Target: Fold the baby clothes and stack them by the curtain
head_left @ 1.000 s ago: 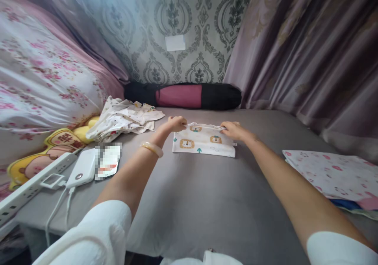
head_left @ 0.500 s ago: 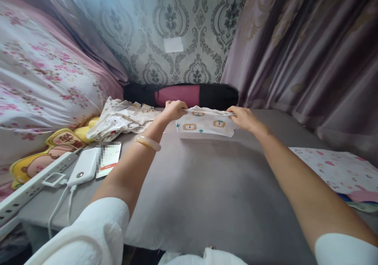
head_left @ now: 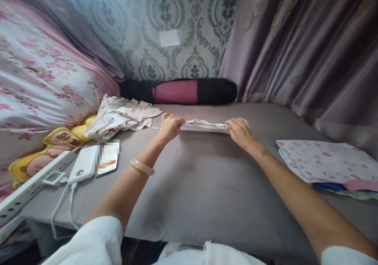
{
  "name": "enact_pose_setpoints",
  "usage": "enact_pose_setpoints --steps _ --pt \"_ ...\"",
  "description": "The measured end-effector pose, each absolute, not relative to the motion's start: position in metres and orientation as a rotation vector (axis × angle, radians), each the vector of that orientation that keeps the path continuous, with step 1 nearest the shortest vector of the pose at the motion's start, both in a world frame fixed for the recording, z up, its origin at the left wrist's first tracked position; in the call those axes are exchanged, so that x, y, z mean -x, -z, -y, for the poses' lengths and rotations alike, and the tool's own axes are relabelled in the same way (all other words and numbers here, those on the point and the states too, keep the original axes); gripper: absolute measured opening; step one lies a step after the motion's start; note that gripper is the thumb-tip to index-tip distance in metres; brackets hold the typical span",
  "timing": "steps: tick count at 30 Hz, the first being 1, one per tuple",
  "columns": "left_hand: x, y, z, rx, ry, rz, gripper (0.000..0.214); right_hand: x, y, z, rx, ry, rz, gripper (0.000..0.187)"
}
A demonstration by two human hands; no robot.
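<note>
A folded white cloth (head_left: 205, 126) is stretched between my two hands above the grey bed surface. My left hand (head_left: 171, 126) is closed on its left end, fingers wrapped over the edge. At the other end my right hand (head_left: 240, 132) pinches the cloth the same way. The cloth is seen nearly edge-on, so its layers show along the top and most of its printed face is hidden.
A crumpled printed cloth (head_left: 121, 117) lies left of my left hand. Nearer on the left are a phone (head_left: 108, 158), a white power bank (head_left: 84, 164) and a power strip (head_left: 35, 186). A folded pile (head_left: 327, 160) sits right. A black-and-pink roll (head_left: 177, 91) lies against the wall.
Both hands have come down and slightly nearer with the cloth. Its lion-like printed face, visible before, has tipped out of sight. Both hands keep their grip.
</note>
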State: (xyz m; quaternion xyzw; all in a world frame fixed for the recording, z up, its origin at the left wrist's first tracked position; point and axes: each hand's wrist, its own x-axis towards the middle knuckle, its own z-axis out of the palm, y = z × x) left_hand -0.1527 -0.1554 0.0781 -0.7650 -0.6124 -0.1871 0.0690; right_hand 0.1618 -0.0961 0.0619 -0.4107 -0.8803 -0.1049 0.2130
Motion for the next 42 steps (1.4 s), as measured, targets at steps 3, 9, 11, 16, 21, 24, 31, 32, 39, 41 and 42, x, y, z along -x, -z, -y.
enact_pose_setpoints --steps 3,9,11,16,21,24,31,32,39,41,42 --pt "0.155 -0.064 0.168 2.374 0.601 1.811 0.031 -0.165 -0.054 0.112 1.141 0.251 2.466 0.031" --pt "0.156 -0.035 0.189 2.464 0.565 1.787 0.034 -0.169 -0.033 0.137 1.170 0.203 2.516 0.033" --pt "0.155 -0.030 0.196 2.479 0.546 1.790 0.037 -0.171 -0.026 0.143 1.170 0.184 2.525 0.033" --pt "0.155 -0.020 0.209 2.531 0.505 1.792 0.041 -0.174 -0.017 0.155 1.165 0.105 2.559 0.035" --pt "0.155 -0.005 0.221 2.585 0.478 1.812 0.041 -0.180 -0.007 0.166 1.145 0.068 2.596 0.037" --pt "0.153 -0.004 0.227 2.569 0.479 1.828 0.038 -0.183 -0.003 0.170 1.140 0.070 2.607 0.037" --pt "0.127 -0.025 0.212 2.439 0.509 2.059 0.033 -0.156 -0.015 0.159 1.279 -0.005 2.516 0.025" --pt "0.120 -0.025 0.205 2.401 0.539 2.088 0.033 -0.147 -0.017 0.156 1.291 -0.007 2.491 0.028" --pt "0.071 -0.015 0.158 2.351 0.451 2.131 0.044 -0.087 -0.013 0.131 1.341 -0.064 2.561 0.051" --pt "0.065 -0.010 0.150 2.362 0.384 2.133 0.048 -0.080 -0.008 0.125 1.366 -0.093 2.601 0.054" --pt "0.063 -0.008 0.147 2.364 0.359 2.128 0.049 -0.079 -0.005 0.123 1.365 -0.099 2.615 0.055"
